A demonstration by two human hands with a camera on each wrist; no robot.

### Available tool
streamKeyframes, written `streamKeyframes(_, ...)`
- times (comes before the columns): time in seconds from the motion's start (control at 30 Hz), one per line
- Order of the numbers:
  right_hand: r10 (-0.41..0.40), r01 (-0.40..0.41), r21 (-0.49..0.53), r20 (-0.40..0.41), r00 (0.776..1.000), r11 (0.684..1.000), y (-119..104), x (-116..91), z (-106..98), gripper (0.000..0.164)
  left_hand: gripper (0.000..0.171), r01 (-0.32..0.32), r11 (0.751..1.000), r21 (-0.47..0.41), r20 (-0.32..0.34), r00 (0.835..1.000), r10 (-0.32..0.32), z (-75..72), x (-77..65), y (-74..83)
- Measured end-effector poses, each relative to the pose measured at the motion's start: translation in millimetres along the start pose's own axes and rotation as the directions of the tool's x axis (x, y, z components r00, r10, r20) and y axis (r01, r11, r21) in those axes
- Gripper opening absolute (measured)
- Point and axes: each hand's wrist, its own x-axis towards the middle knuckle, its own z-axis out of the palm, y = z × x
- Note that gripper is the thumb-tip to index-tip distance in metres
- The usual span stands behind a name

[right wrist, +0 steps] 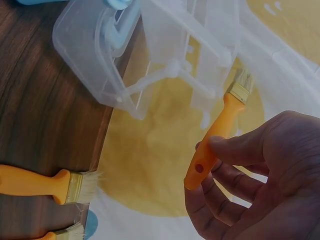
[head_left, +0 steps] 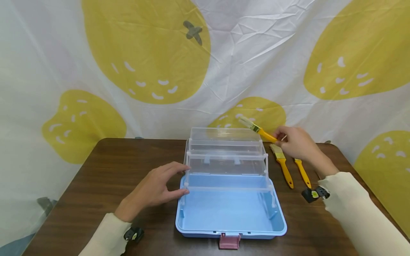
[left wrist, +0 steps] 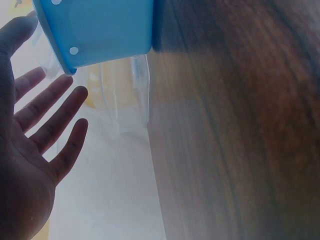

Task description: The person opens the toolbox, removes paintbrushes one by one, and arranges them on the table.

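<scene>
My right hand (head_left: 296, 144) pinches a paintbrush (head_left: 267, 136) by the end of its yellow handle, thumb on one side and fingers on the other. Its pale bristles point up and left, above the back right of the toolbox. The blue toolbox (head_left: 279, 227) stands open, its clear lid tipped back and its clear trays (head_left: 224, 156) raised on hinged arms. At the box's left side is my left hand (head_left: 157, 185), thumb and fingers apart and fingertips right at the rim. In the left wrist view its fingers (left wrist: 59, 117) are spread beside the blue wall.
Two more yellow-handled paintbrushes, a wider brush (head_left: 283, 167) and a narrower brush (head_left: 302, 173), lie right of the box on the dark wooden table (head_left: 105, 174). A pink latch (head_left: 229, 241) hangs at the box's front. Behind the table hangs a white cloth (head_left: 153, 121) with yellow fruit shapes.
</scene>
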Motion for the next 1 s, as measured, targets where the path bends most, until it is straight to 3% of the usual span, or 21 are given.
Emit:
streamKeyframes(0.43, 0.051, -0.051, 0.004, -0.021, 0.998, 0.999, 24.7, -7.5, 5.2, 0.012, 0.064, -0.009, 1.0, 0.002, -0.004, 1.0, 0.009, 0.3, 0.0, 0.0)
streamKeyframes(1.0, 0.186, -0.187, 0.03, 0.02, 0.982, 0.982, 72.4, -21.5, 7.8, 0.016, 0.064, -0.02, 1.0, -0.002, -0.012, 1.0, 0.02, -0.4, -0.1, 0.7)
